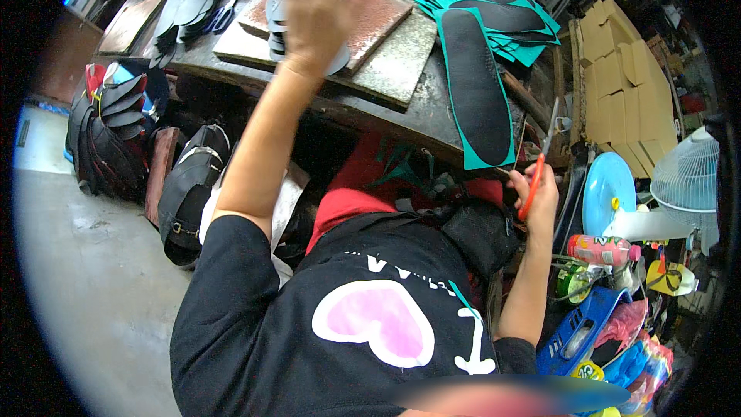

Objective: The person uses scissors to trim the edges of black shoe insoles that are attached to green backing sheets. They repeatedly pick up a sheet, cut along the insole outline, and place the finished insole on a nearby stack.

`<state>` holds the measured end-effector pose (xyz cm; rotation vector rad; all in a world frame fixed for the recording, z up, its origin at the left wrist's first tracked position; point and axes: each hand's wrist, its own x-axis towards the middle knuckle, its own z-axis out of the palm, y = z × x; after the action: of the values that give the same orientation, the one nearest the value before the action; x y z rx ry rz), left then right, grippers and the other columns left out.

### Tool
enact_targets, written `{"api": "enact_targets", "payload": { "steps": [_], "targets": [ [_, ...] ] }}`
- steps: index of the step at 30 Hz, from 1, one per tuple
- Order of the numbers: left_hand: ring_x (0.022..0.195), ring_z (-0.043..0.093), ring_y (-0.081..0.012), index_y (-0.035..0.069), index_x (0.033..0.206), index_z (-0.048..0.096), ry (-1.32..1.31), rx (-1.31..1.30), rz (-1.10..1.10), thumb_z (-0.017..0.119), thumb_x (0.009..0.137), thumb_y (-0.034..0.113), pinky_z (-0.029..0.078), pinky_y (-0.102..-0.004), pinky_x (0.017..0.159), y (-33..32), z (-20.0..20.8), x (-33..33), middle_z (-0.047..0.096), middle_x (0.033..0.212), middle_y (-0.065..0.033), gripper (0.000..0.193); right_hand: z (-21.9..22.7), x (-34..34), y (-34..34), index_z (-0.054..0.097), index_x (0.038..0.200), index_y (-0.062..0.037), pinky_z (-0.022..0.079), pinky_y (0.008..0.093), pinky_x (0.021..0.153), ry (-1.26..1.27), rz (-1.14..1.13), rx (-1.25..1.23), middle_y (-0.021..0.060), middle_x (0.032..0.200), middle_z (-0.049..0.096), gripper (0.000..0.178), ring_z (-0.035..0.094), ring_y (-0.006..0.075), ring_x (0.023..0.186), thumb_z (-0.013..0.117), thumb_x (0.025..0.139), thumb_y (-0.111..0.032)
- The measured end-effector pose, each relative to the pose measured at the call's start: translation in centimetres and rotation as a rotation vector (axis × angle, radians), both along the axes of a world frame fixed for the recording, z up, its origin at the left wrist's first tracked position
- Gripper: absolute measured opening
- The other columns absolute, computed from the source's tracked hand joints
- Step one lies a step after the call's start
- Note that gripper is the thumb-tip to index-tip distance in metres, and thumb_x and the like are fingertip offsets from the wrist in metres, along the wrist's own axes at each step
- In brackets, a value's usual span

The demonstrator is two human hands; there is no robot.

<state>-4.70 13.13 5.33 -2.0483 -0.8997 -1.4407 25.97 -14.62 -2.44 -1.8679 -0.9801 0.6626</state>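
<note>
R hand [546, 199] grips red scissors [535, 177] — teal-edged insole [478, 89] just far-left, long axis near-far. L hand [312, 23] blurred, can't tell grip

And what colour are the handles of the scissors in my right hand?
The scissors' handles are orange-red, showing best in the head view.

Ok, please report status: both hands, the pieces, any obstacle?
Right hand holding scissors. Left hand blurred, over grey soles, partly hiding them. Teal-edged piece reaching edge of table.
</note>
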Motion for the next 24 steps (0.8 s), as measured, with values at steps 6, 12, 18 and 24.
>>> {"api": "enact_targets", "payload": {
  "steps": [6,12,18,24],
  "targets": [
    [0.136,0.028,-0.0327,0.017,0.131,0.051,0.444,-0.271,-0.699,0.064,0.078,0.050,0.025,-0.0556,0.107,-6.9,-5.4,13.2,0.038,0.143,-0.0107,0.064,-1.3,-0.2,1.8,0.048,0.093,-0.0025,0.041,0.0219,0.043,-0.060,-0.025,0.022,0.0039,0.066,0.056,0.041,0.056,0.0087,0.056,0.080,0.074,-0.020],
    [0.136,0.028,-0.0352,0.007,0.130,0.051,0.520,-0.462,-0.593,0.049,0.082,0.062,0.019,-0.0599,0.108,-10.5,-8.3,16.1,0.043,0.138,-0.0154,0.073,-1.6,-1.3,0.3,0.049,0.105,-0.0030,0.047,0.0217,0.048,0.349,-0.125,0.029,0.0045,0.084,0.054,0.039,0.056,0.0128,0.059,0.074,0.077,-0.009],
    [0.134,0.029,-0.0366,0.009,0.118,0.057,0.409,-0.575,-0.677,0.052,0.083,0.057,0.015,-0.0625,0.107,-14.3,-7.6,14.1,0.052,0.119,-0.0145,0.059,-0.7,-2.8,-0.4,0.051,0.106,-0.0081,0.041,0.0244,0.083,0.514,-0.133,0.438,-0.0017,0.093,0.049,0.043,0.051,0.0101,0.085,0.072,0.070,0.002],
    [0.094,0.049,-0.0293,0.011,0.095,0.057,0.411,-0.479,-0.785,0.059,0.079,0.052,0.037,-0.0474,0.092,-11.7,-5.2,11.0,0.051,0.088,-0.0097,0.045,3.7,-1.0,-3.0,0.045,0.095,-0.0119,0.039,0.0266,0.080,0.678,0.046,0.403,-0.0004,0.086,0.048,0.037,0.050,0.0120,0.080,0.064,0.065,-0.003]
  ]
}}
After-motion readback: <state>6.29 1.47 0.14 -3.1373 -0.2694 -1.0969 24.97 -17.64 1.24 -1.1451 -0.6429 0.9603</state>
